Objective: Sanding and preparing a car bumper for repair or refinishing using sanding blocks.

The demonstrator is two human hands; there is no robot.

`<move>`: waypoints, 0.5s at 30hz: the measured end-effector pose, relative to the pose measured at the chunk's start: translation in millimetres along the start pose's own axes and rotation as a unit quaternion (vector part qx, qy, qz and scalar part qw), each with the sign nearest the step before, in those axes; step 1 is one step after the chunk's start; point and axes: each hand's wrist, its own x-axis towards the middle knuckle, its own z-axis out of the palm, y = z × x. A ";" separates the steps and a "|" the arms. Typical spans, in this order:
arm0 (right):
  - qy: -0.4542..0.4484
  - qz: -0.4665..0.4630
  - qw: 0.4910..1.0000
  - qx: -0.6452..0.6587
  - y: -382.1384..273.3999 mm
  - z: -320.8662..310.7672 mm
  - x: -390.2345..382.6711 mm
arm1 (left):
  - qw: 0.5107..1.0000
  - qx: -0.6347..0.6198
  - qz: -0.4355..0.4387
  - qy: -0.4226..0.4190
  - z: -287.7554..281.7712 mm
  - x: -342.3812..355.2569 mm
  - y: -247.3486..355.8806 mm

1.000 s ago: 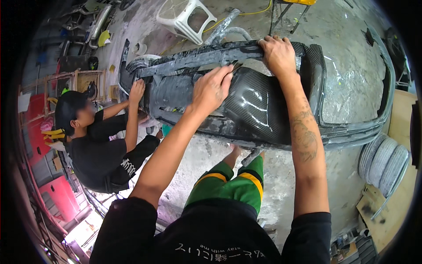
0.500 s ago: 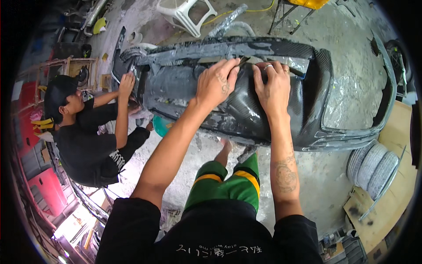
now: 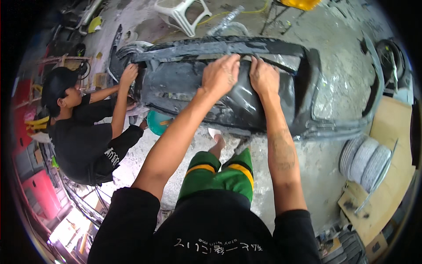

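A large black car bumper point(image 3: 184, 88) lies across the concrete floor in front of me, its dusty upper edge toward the top of the view. My left hand point(image 3: 221, 75) presses on its curved middle surface, fingers bent over a glossy film or sheet there. My right hand point(image 3: 263, 77) rests right beside it, fingers at the same edge of the film. Both hands touch the bumper side by side. A co-worker in black point(image 3: 83, 132) crouches at the left with a hand point(image 3: 129, 74) on the bumper's left end.
A white plastic stool point(image 3: 180, 13) stands beyond the bumper. A teal bowl point(image 3: 157, 123) sits under its near edge. Another bumper strip point(image 3: 373, 88) curves at the right, with stacked grey discs point(image 3: 362, 158) and cardboard point(image 3: 391, 171) beside it. Red crates line the left.
My right hand slid left along the bumper's upper edge until it sits next to my left hand. The view shifted slightly; the co-worker keeps a hand on the left end.
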 end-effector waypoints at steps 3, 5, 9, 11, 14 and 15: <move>-0.025 0.034 0.999 0.000 6.3 -5.2 -2.5 | 0.996 -0.071 0.022 0.040 -1.7 -28.7 0.7; -0.032 0.000 0.999 -0.006 -5.6 -23.8 -8.1 | 1.000 -0.025 0.001 -0.006 -19.6 -30.7 7.5; 0.201 -0.078 0.974 0.073 -13.5 -27.4 -44.7 | 0.999 -0.013 0.042 0.007 -19.5 -20.8 -6.7; 0.226 -0.102 0.932 0.265 -23.4 -53.1 -106.9 | 1.000 0.008 0.018 -0.009 -24.8 -24.1 -10.2; 0.166 0.000 0.936 0.312 -5.5 -94.5 -216.0 | 0.999 -0.006 0.042 -0.019 -19.2 -22.8 -2.8; 0.169 0.044 0.939 0.297 6.0 -91.8 -251.1 | 0.999 -0.004 0.048 -0.015 -17.1 -22.2 -2.3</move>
